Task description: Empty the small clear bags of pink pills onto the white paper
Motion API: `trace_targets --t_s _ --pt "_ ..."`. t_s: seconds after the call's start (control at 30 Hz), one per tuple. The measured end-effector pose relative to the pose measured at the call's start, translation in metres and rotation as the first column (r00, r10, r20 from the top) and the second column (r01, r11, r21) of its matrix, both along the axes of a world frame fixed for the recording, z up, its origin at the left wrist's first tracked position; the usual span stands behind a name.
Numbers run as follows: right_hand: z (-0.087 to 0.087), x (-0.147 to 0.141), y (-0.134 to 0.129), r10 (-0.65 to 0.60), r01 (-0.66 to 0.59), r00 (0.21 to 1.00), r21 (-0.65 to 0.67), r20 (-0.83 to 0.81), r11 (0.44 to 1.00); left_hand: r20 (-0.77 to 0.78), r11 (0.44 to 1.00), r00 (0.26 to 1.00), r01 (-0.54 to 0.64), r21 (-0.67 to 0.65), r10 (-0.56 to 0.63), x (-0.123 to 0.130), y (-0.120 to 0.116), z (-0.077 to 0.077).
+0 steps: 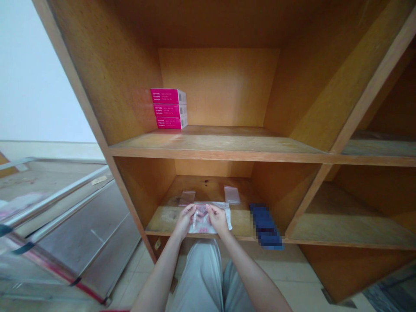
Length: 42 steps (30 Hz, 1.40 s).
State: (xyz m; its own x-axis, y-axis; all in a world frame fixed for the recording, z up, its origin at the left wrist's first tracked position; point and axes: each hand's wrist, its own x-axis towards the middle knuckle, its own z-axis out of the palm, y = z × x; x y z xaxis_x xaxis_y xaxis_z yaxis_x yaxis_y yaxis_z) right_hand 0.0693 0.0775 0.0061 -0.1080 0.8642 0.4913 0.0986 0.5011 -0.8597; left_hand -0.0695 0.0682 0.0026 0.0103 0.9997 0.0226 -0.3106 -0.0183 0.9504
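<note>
A small clear plastic bag (200, 213) is stretched between my hands above the lower shelf. My left hand (186, 219) pinches its left side, and my right hand (217, 217) pinches its right side. Under my hands a larger white, translucent bag with pink marks (203, 229) lies at the shelf's front edge. Behind my left hand lies a flat clear bag (187, 198). Another flat, whitish clear bag (232, 195) rests behind my right hand.
Three pink boxes (169, 109) are stacked at the left of the upper shelf (221, 145). A blurred dark blue item (266, 227) sits over the lower shelf's right front edge. A metal-framed glass case (87, 229) stands left of the wooden cabinet.
</note>
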Motion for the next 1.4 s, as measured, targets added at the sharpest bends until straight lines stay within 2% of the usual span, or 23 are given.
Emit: trace_targets --t_s 0.3,0.53,0.73,0.83,1.0,1.13,1.2,1.27,1.4 --pt "-0.004 -0.002 0.003 0.001 -0.001 1.0 -0.009 0.009 1.0 -0.087 0.997 0.994 -0.055 0.063 0.06 0.001 -0.001 -0.002" --pt "-0.004 -0.002 0.003 0.015 -0.015 1.0 0.014 -0.001 1.0 -0.092 0.998 0.995 -0.026 0.061 0.032 0.001 0.0 -0.004" --pt "-0.008 -0.002 0.004 -0.036 0.026 0.994 -0.093 -0.105 0.995 -0.037 0.997 0.996 -0.083 0.001 0.083 0.001 -0.001 -0.001" --pt "-0.007 -0.001 0.005 -0.078 0.063 0.988 -0.114 -0.132 0.991 -0.031 0.997 0.997 -0.07 -0.041 0.069 0.003 -0.002 0.001" --pt "-0.003 0.001 0.004 -0.138 0.125 0.982 -0.099 -0.132 0.987 -0.157 0.998 0.987 -0.034 0.043 0.04 0.006 -0.006 0.003" --pt "-0.003 0.001 0.004 -0.126 0.106 0.976 -0.118 -0.18 0.987 -0.219 0.993 0.974 -0.04 0.108 0.063 0.003 -0.005 0.016" --pt "-0.004 0.0 0.005 -0.094 0.062 0.971 -0.146 -0.221 0.987 -0.212 0.975 0.96 -0.149 0.162 0.182 -0.006 0.002 0.027" --pt "-0.006 -0.001 0.006 -0.06 0.021 0.968 -0.16 -0.245 0.987 -0.172 0.924 0.918 -0.322 0.207 0.358 -0.017 0.015 0.039" --pt "-0.009 -0.002 0.009 -0.045 0.006 0.971 -0.164 -0.233 0.986 -0.249 0.929 0.896 -0.366 0.056 0.368 -0.042 0.044 0.053"
